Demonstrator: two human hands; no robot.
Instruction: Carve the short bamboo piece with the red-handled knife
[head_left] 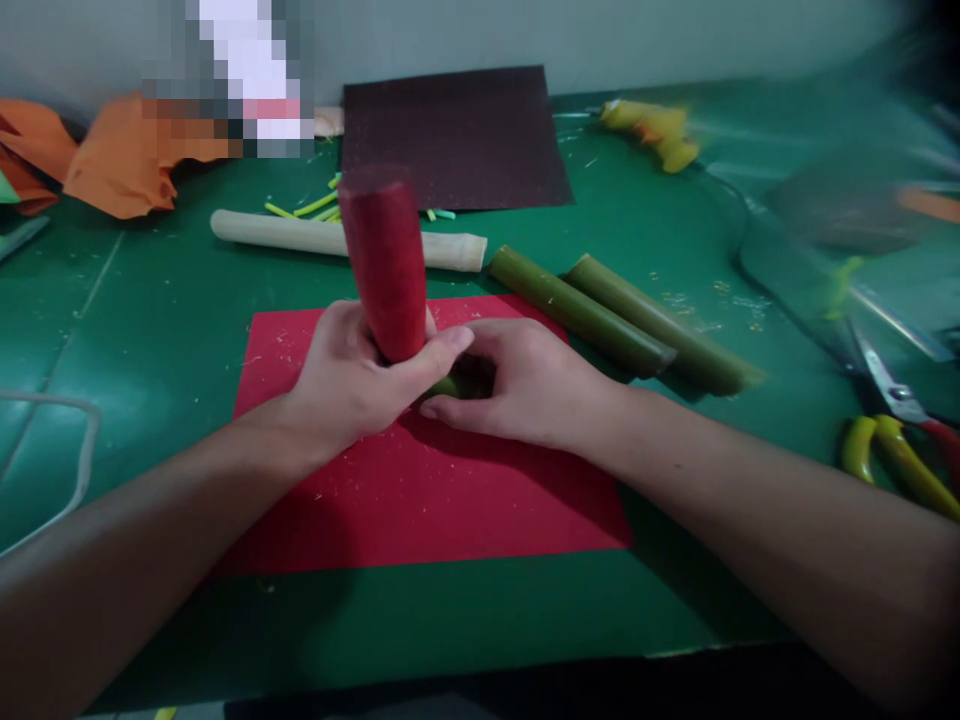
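A red tapered cylinder stands nearly upright in my left hand, whose fingers wrap round its lower end. Close beside it, my right hand is curled, thumb and fingers bent around a small dark green piece. Most of that green piece is hidden between the hands, so its kind is unclear. My left thumb reaches across toward the right hand's fingers. Both hands are over a red sheet strewn with fine pale shavings.
Behind the sheet lie a pale stick, two green bamboo pieces and a dark sheet. A yellow glue gun with a cord sits farther back. Scissors are at right, orange crumpled material at left.
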